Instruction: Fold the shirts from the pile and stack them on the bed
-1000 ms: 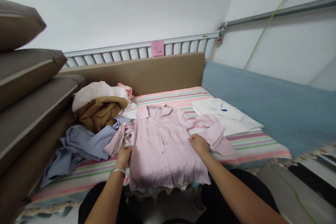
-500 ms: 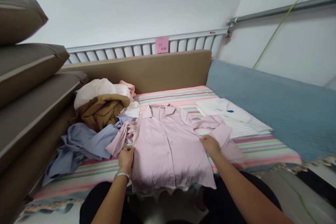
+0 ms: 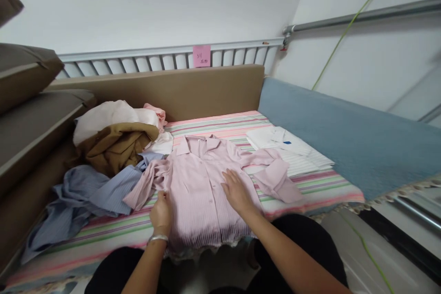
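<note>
A pink button-up shirt lies spread front side up, its collar away from me and its hem at the near edge of the striped cloth. My left hand is closed on the shirt's left side edge, just below the bunched left sleeve. Flat on the shirt front, right of the buttons, rests my right hand with its fingers stretched out. The right sleeve bends outward over the stripes.
Left of the shirt is a heap with a blue shirt, a brown garment and a white garment. A folded white shirt lies to the right. Brown cushions are stacked at far left; a blue padded side borders the right.
My right hand has let go of the shirt's right side edge and moved left onto its front. My left hand stays at the left edge. The view has shifted rightward.
</note>
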`<state>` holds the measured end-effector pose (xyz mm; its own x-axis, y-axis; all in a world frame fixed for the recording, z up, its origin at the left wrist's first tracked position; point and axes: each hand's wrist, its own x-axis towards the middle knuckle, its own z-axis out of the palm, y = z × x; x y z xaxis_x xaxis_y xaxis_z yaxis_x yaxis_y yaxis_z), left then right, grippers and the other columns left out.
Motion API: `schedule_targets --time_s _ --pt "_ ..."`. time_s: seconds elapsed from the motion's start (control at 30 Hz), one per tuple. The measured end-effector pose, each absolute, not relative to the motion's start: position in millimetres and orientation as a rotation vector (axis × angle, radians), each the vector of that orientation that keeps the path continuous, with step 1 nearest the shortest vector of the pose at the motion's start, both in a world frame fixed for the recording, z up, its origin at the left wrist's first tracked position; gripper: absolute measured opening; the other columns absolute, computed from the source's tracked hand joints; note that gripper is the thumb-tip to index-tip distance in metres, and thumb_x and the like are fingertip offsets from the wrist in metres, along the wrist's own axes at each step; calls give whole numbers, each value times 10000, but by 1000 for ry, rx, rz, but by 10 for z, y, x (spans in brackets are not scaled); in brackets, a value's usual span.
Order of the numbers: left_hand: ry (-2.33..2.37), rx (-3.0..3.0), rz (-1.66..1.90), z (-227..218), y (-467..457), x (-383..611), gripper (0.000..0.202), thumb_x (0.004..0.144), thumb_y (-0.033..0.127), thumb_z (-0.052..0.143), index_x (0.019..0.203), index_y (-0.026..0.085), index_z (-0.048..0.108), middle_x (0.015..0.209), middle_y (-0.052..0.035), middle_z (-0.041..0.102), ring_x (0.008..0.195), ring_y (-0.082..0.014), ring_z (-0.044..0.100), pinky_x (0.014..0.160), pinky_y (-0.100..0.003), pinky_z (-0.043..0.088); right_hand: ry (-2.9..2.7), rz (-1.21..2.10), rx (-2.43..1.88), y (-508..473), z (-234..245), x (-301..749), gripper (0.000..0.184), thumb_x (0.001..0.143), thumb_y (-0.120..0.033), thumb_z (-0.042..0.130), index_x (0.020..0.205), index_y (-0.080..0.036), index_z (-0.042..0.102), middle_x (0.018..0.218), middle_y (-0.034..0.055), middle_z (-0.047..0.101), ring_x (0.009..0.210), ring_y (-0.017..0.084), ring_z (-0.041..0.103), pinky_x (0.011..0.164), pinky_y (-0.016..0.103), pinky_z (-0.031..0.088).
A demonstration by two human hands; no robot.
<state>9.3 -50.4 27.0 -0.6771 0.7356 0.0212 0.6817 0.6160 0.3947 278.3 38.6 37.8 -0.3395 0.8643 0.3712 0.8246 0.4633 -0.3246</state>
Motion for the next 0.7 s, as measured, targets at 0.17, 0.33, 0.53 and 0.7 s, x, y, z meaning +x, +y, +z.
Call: schedule_targets --time_s 0.17,0.33,0.53,0.7 --pt "2740 1306 385 294 -534 126 308 937 314 268 1052 169 515 739 -112 670 702 -272 648 579 -304 374 -2370 52 -1594 534 128 2988 503 921 -425 378 1353 -176 438 1445 122 365 1360 258 263 1099 464 196" --pt "2795 1313 277 293 -540 136 304 943 296 259 1053 160 507 744 -110 671 688 -253 650 566 -287 379 -2326 -105 -1760 684 16 3340 509 934 -438 326 1370 -189 411 1468 95 330 1365 255 246 1066 458 246" --pt "2816 1314 249 276 -531 132 331 946 306 234 1042 153 511 735 -117 667 700 -275 654 566 -301 383 -2253 -95 -1921 718 22 3332 536 938 -442 282 1394 -176 370 1474 58 324 1355 262 261 1035 453 302" --pt "2795 1304 303 236 -520 141 331 945 283 229 1024 142 518 723 -127 664 673 -256 651 573 -294 392 -2226 -89 -1981 713 36 3293 536 938 -423 264 1400 -166 358 1482 42 308 1353 261 267 1031 455 312"
